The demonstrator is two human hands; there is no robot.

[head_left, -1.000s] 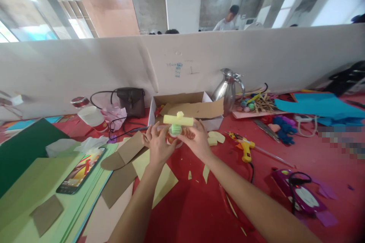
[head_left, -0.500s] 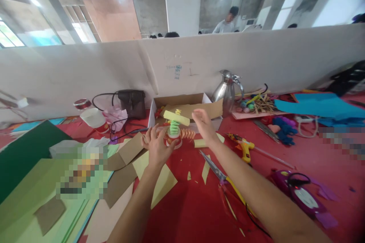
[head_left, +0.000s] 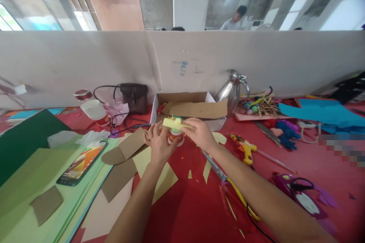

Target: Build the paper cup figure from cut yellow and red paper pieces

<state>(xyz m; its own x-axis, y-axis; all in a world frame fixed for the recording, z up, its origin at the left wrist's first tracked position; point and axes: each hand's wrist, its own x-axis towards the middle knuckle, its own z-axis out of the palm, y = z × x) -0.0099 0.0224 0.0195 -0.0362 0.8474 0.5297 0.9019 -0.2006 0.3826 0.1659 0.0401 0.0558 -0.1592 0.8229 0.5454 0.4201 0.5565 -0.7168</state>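
A small red-and-white paper cup [head_left: 178, 141] stands in the middle of the red table, with a green folded-paper piece rising from it. Across its top lies a pale yellow paper roll [head_left: 171, 123]. My left hand [head_left: 159, 142] curves round the cup's left side, thumb and finger against it. From the right, my right hand [head_left: 201, 133] pinches the right end of the roll between thumb and fingers. Long scissors with yellow handles [head_left: 242, 196] lie beneath my right forearm. Yellow paper [head_left: 220, 138] sits just beyond my right wrist.
Behind the cup is a white box [head_left: 218, 123] with cardboard in it, and a steel jug [head_left: 230, 90]. A yellow glue gun [head_left: 246, 150] lies at right. Coloured sheets [head_left: 85, 197] and a phone [head_left: 81, 163] are at left. A partition [head_left: 114, 57] runs behind the table.
My right hand has moved left and its fingers have closed on the yellow roll, which it was apart from before. My left hand stays at the cup. The view has shifted slightly.
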